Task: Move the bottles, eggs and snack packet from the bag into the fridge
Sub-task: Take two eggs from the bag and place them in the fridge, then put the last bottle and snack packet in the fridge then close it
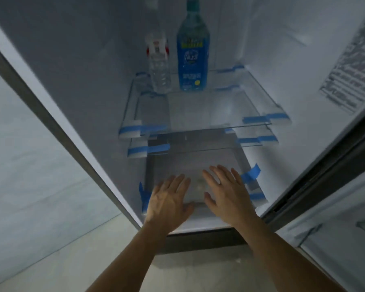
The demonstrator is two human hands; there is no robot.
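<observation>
Left hand [169,199] and right hand [226,192] spread flat, empty, over drawer [198,159]; clear bottle [159,68], blue bottle [193,53] upright beyond them on shelf [198,108].

Strips of blue tape [154,129] fasten white foam blocks [129,133] to the front corners of the glass shelves [198,110], and more tape crosses the sides of the clear bottom drawer [190,163]. A blurred printed label [350,74] sticks on the right inner wall. Pale floor tiles [51,249] lie below.
</observation>
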